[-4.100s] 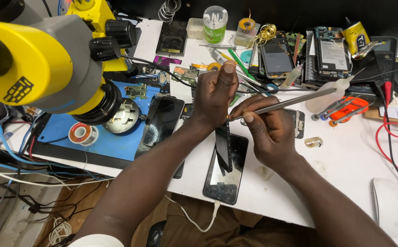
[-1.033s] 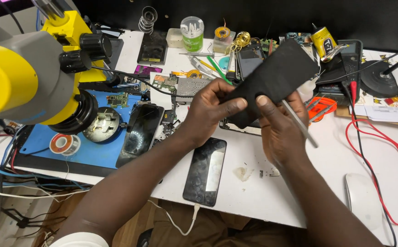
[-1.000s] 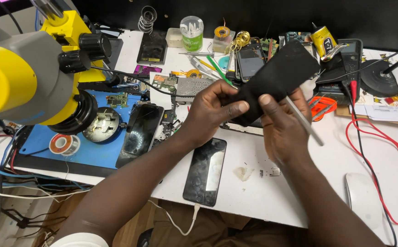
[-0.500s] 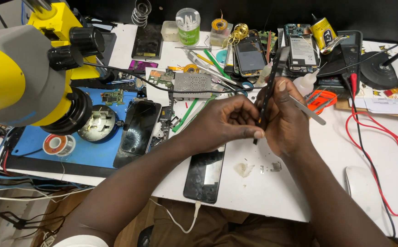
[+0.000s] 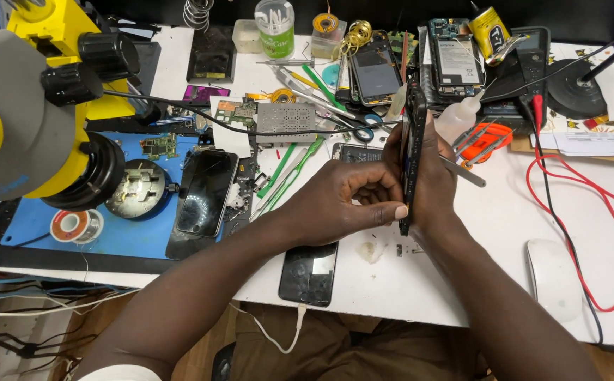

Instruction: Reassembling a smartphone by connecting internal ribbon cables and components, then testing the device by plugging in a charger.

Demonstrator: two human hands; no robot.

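A black phone (image 5: pixel 412 141) stands edge-on above the white bench, held between both hands. My left hand (image 5: pixel 353 201) pinches its lower edge, with the thumb tip pressed near the bottom corner. My right hand (image 5: pixel 437 180) wraps the phone from behind and also holds metal tweezers (image 5: pixel 465 173), which stick out to the right. Below the hands lie a few tiny screws (image 5: pixel 400 249) and a whitish blob (image 5: pixel 372 250) on the bench.
Another black phone (image 5: pixel 309 271) lies at the bench's front edge with a cable. A dark phone (image 5: pixel 204 192) rests on the blue mat (image 5: pixel 130 236) under a yellow microscope (image 5: pixel 32 106). Red leads (image 5: pixel 568 212), a white mouse (image 5: pixel 552 279) and several phone parts crowd the back.
The phone, held broadside with its flat back towards me a second ago, has been turned edge-on and upright. My left thumb has moved to its lower edge.
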